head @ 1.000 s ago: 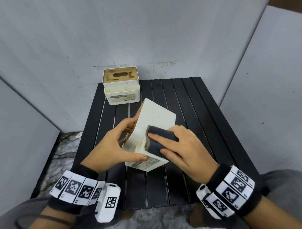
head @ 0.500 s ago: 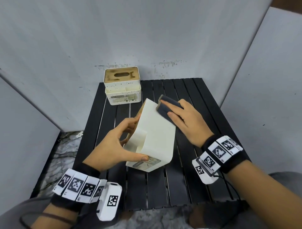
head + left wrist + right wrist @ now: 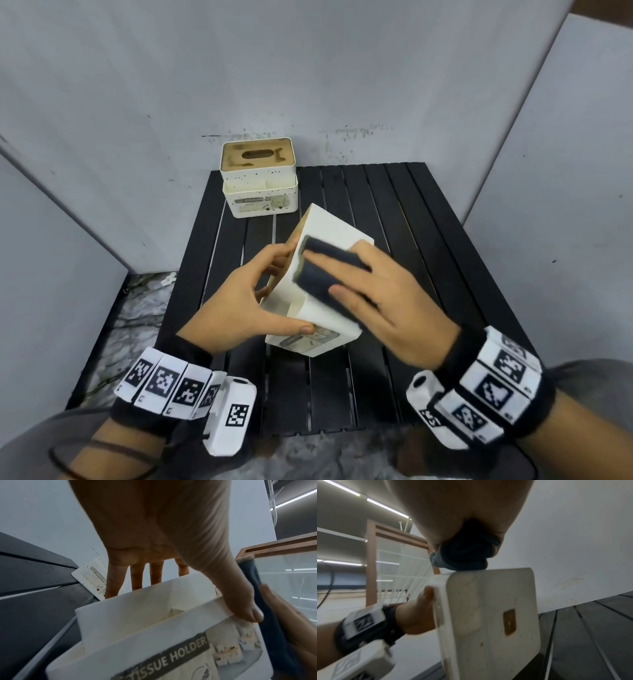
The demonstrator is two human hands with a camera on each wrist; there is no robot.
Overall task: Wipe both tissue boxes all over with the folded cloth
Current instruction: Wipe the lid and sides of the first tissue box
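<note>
My left hand (image 3: 260, 298) grips a white tissue box (image 3: 329, 233) and holds it tilted above the black slatted table (image 3: 421, 246). Its thumb lies on the labelled near face and its fingers on the wooden lid side. My right hand (image 3: 373, 294) holds the dark folded cloth (image 3: 322, 274) and presses it on the box's upturned white face. In the right wrist view the cloth (image 3: 462, 555) sits bunched under the palm on the box's top edge (image 3: 488, 615). The second tissue box (image 3: 258, 178), with its wooden lid up, stands at the table's back left.
Grey panels (image 3: 102, 137) close in the table at the back and on both sides. A strip of marbled floor (image 3: 137, 308) shows left of the table. Bare slats lie to the right of the held box and along the front edge.
My right hand swept the cloth up to the box's far top edge, then back down to the middle of the face. The left hand has kept its grip on the box.
</note>
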